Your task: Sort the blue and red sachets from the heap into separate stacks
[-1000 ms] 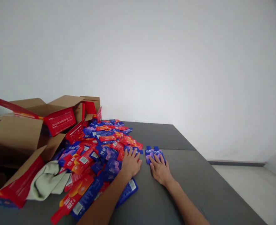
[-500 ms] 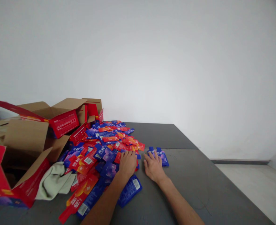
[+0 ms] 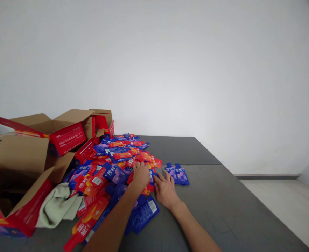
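A heap of red and blue flat sachets (image 3: pixel 112 164) covers the left half of the grey table (image 3: pixel 209 196). My left hand (image 3: pixel 140 175) lies on the heap's right edge, fingers curled down onto the sachets. My right hand (image 3: pixel 165 190) rests flat on the table beside it, fingers spread, fingertips touching a blue sachet at the heap's edge. Two blue sachets (image 3: pixel 177 174) lie side by side apart from the heap, just right of my right hand's fingers.
Open red and brown cardboard boxes (image 3: pixel 25 157) stand at the left. A pale green cloth (image 3: pixel 57 206) lies by the nearest box. A white wall rises behind the table. The floor shows at the far right.
My right hand left the two blue sachets and slid left toward the heap. My left hand shifted a little left and further onto the heap.
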`<state>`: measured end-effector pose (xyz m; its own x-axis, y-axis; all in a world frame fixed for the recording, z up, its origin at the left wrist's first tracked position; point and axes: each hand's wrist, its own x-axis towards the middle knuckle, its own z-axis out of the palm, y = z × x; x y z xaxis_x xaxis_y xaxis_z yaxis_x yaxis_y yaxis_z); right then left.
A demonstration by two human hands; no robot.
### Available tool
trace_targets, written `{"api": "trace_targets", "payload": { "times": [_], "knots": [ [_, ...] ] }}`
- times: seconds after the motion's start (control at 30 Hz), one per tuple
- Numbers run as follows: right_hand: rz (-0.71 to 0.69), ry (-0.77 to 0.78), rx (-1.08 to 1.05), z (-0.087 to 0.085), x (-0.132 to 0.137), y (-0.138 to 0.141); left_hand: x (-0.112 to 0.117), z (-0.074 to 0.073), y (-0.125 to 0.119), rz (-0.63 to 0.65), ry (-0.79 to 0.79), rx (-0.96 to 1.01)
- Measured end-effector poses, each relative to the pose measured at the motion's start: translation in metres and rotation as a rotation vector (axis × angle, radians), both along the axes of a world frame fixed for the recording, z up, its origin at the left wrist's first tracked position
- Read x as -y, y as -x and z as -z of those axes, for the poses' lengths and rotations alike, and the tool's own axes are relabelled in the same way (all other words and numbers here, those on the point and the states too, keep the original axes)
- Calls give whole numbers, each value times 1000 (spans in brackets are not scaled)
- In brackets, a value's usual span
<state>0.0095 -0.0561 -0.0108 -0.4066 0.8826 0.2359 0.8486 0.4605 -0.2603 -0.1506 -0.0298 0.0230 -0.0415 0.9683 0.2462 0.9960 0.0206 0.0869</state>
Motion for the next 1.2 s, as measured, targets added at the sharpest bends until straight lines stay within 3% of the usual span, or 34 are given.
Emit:
{"api": "trace_targets", "payload": {
  "times": [0.17, 0.3, 0.37, 0.47, 0.6, 0.73, 0.87, 0.97, 1.07, 1.2],
  "knots": [
    [82, -30, -30, -6, -7, -15, -6, -20, 4, -31, -80, 110],
    [218, -3, -6, -9, -18, -44, -20, -29, -7, 17, -150, 367],
    [282, 42, 12, -9, -22, -58, -30, -23, -18, 53, -142, 572],
    [338, 115, 27, -5, -28, -72, -45, -2, -38, 24, -21, 765],
    [325, 193, 20, 2, -33, -78, -56, 26, -59, -58, 60, 773],
    [295, 261, 22, 4, -35, -79, -55, 32, -69, -119, 82, 660],
    [285, 265, 29, 3, -32, -80, -37, 15, -76, -45, 118, 383],
    [291, 234, 41, -3, -31, -76, -8, 6, -73, 46, 17, 184],
    [264, 122, 7, -14, -36, -59, 28, 13, -62, 169, -13, 71],
    [31, 12, -163, -31, -54, -12, 66, 31, -43, 314, 53, 66]
  ]
}}
